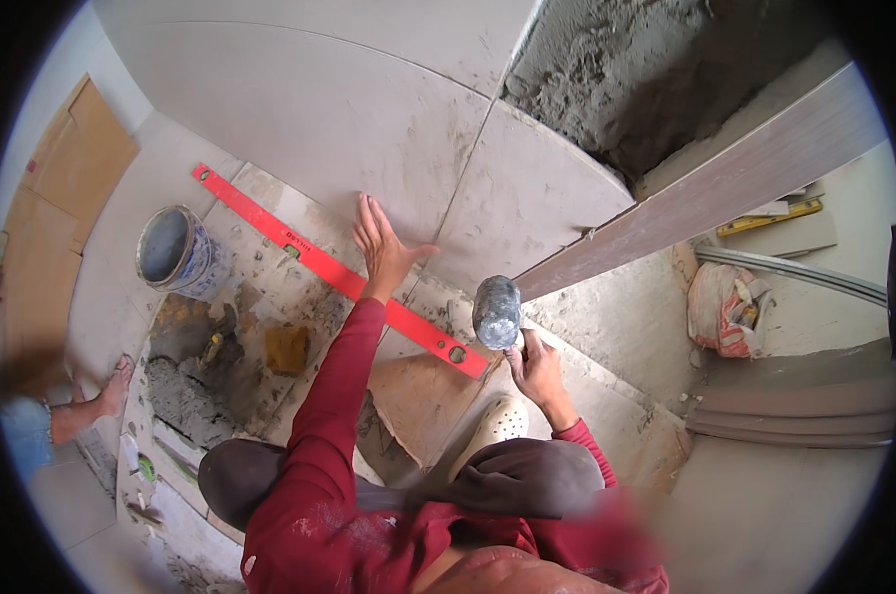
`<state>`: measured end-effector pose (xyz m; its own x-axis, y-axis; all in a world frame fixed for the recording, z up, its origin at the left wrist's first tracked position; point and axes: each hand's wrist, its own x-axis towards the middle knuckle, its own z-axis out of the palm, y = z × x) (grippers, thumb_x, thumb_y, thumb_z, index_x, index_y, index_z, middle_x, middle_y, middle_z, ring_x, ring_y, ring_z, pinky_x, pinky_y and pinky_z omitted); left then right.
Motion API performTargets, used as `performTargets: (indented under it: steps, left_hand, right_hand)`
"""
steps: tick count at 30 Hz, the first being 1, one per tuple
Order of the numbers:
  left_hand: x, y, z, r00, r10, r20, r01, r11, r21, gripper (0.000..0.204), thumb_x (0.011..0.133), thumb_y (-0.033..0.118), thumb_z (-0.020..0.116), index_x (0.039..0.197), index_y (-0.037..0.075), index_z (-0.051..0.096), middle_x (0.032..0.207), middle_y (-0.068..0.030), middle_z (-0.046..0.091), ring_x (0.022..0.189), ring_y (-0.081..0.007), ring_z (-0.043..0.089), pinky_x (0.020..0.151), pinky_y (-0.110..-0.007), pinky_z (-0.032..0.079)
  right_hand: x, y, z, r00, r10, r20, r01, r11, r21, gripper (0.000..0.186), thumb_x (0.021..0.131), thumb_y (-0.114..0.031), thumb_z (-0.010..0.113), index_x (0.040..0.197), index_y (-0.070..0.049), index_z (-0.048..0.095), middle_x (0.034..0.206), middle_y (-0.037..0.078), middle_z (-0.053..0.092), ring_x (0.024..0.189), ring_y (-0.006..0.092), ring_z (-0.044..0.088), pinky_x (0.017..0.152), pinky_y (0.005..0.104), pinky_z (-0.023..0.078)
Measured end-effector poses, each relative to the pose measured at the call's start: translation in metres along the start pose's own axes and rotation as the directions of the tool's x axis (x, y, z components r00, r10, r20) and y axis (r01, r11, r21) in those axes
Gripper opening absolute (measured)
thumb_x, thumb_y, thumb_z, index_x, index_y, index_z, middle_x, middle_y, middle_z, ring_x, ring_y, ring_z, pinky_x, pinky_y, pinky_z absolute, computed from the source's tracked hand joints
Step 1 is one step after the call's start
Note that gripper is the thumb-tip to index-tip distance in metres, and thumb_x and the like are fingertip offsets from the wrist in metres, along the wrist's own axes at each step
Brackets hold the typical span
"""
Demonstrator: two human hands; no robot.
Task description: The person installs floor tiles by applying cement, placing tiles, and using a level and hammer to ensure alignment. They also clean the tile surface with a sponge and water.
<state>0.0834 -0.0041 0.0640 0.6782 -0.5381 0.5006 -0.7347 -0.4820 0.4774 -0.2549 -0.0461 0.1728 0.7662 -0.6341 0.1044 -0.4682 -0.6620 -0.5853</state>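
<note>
My left hand [386, 247] lies with its fingers spread against a large light-grey tile [309, 109] on the wall, left of the joint with a smaller tile [532, 198]. In my right hand [541, 374] is a rubber mallet, gripped by its handle. The mallet's dark, grey-smeared head [496, 313] points up, close to the lower edge of the smaller tile. Beneath my left forearm, a long red spirit level [314, 262] rests along the foot of the wall. Wet grey mortar [616, 79] covers the wall above the smaller tile.
At left stand a bucket [202, 262], a mortar heap [186, 401] and a yellow sponge [286, 349]. Another person's bare foot [116, 386] is near cardboard [67, 188]. A wall edge [705, 183] juts out at right, beyond it a bag [727, 307] and stacked tiles [789, 411].
</note>
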Motion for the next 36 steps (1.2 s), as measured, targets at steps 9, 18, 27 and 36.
performTargets:
  steps: [9, 18, 27, 36]
  left_hand:
    - [-0.036, -0.025, 0.031, 0.988, -0.075, 0.132, 0.06, 0.991, 0.119, 0.157, 0.058, 0.093, 0.063, 0.157, -0.014, 0.006, 0.167, -0.0277, 0.009, 0.147, -0.0488, 0.027, 0.118, -0.062, 0.024]
    - [-0.038, -0.019, 0.034, 0.981, -0.076, 0.177, 0.061, 0.994, 0.092, 0.155, 0.059, 0.089, 0.068, 0.157, -0.014, 0.006, 0.167, -0.0293, 0.005, 0.15, -0.0466, 0.025, 0.119, -0.063, 0.023]
    - [-0.035, -0.021, 0.029, 0.984, -0.069, 0.164, 0.06, 0.996, 0.059, 0.145, 0.065, 0.075, 0.079, 0.159, -0.011, 0.008, 0.167, -0.0299, 0.004, 0.149, -0.0456, 0.025, 0.118, -0.062, 0.023]
    - [-0.042, -0.045, -0.026, 0.864, -0.204, 0.46, 0.237, 0.971, -0.014, 0.103, 0.082, 0.031, 0.084, 0.162, 0.006, 0.023, 0.111, -0.0128, 0.072, 0.127, -0.0354, 0.053, 0.117, -0.057, 0.026]
  right_hand:
    - [-0.004, 0.031, 0.027, 0.995, 0.006, 0.101, -0.001, 0.999, -0.05, 0.037, 0.099, -0.038, 0.066, 0.103, -0.003, 0.059, 0.074, 0.019, 0.067, 0.065, 0.0421, 0.067, 0.058, 0.0501, 0.053]
    - [0.032, 0.044, 0.062, 0.94, -0.189, 0.286, 0.244, 0.955, -0.171, 0.041, 0.101, -0.045, 0.058, 0.106, -0.005, 0.06, 0.075, 0.02, 0.068, 0.066, 0.0408, 0.069, 0.058, 0.0506, 0.056]
    - [0.034, 0.04, 0.067, 0.913, -0.198, 0.356, 0.275, 0.944, -0.18, 0.035, 0.101, -0.041, 0.058, 0.104, -0.006, 0.059, 0.081, 0.019, 0.07, 0.065, 0.0403, 0.07, 0.057, 0.0497, 0.055]
    - [-0.065, 0.139, 0.013, 0.89, 0.427, 0.159, -0.358, 0.872, -0.334, 0.041, 0.098, -0.047, 0.062, 0.101, -0.006, 0.064, 0.076, 0.022, 0.071, 0.069, 0.0424, 0.07, 0.065, 0.0524, 0.056]
